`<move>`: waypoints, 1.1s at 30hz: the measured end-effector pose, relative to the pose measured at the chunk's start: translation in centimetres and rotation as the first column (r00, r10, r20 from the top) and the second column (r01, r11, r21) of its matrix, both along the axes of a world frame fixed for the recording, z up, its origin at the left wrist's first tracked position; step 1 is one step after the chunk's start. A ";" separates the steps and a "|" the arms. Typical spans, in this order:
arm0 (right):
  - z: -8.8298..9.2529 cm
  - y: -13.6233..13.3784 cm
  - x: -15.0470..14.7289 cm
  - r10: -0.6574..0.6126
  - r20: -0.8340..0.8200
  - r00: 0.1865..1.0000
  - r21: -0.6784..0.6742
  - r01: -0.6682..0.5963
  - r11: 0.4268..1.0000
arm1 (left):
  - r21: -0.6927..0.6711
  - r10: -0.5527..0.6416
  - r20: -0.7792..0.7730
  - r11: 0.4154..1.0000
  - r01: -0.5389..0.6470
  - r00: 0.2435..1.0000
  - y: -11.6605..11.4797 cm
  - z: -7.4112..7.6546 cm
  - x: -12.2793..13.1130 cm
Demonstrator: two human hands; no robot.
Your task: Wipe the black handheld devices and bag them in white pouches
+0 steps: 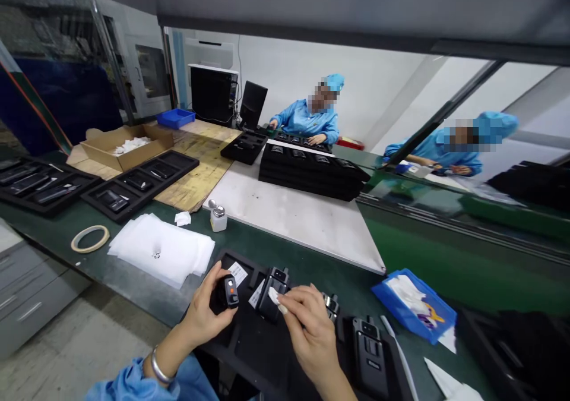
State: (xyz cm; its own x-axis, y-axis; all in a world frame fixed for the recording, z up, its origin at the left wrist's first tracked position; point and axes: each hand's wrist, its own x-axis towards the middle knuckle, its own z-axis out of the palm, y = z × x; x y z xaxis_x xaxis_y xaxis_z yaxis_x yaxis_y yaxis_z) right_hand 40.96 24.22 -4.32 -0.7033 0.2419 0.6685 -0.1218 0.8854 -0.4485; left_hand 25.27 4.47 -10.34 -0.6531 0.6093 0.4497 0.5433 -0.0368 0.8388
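The left hand (205, 309) is curled, thumb and fingers partly spread around a black device (230, 292), its end with an orange button facing up. The right hand (312, 330) is closed to a pinch, fingertips together on a white wad (273, 295). The wad is over a second device (267, 312); I cannot tell whether they touch.

Both hands are above a black tray (258, 347) at the near edge of the green worktop (262, 243). Three devices show in this tray: the one under the wad, one partly hidden behind the right hand, and one toward the tray's right end. Two white labels (238, 273) show between the hands.

Right of the tray, one blue bin (439, 330) holds white paper plus something yellow and purple. Toward the worktop's left end, one cardboard box (100, 151) contains white wads, and the foam tray (180, 178) beside it holds three devices. Between that and the near edge are one tape roll (75, 243), one stack of white sheets (162, 249) and one small bottle (218, 220).
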 end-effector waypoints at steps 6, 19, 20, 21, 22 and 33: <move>2.6 -3.9 -5.4 0.188 0.051 0.981 0.187 -0.194 0.963 | 0.014 -0.046 -0.043 0.999 0.046 0.998 -0.7 -0.4 0.2; 3.1 -3.5 -6.4 0.124 0.087 0.988 0.378 -0.148 0.914 | 0.025 -0.004 -0.027 1.000 0.004 1.000 -0.5 -0.9 -0.2; 3.1 -3.8 -6.7 0.148 0.086 0.985 0.375 -0.169 0.911 | 0.025 -0.008 -0.037 1.000 0.009 0.999 -0.5 -0.9 -0.3; 3.0 -3.9 -6.9 0.171 0.094 0.981 0.376 -0.194 0.906 | 0.026 -0.009 -0.046 1.000 0.010 0.999 -0.5 -1.0 -0.3; 2.9 -3.9 -7.0 0.184 0.106 0.977 0.378 -0.211 0.901 | 0.027 -0.005 -0.050 1.000 0.007 0.999 -0.5 -1.0 -0.3; 3.2 -3.5 -6.9 0.214 0.133 0.968 0.387 -0.249 0.888 | 0.044 -0.026 -0.025 0.999 0.027 0.999 -0.5 -0.9 -0.3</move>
State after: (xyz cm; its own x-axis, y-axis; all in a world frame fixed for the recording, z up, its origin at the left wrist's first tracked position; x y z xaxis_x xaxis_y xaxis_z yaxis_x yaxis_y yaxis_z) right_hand 34.06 20.73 -1.16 -0.7649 -0.2077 0.6097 -0.3225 0.9429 -0.0834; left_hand 25.00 3.93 -11.25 -0.6256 0.6050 0.4926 0.5621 -0.0883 0.8223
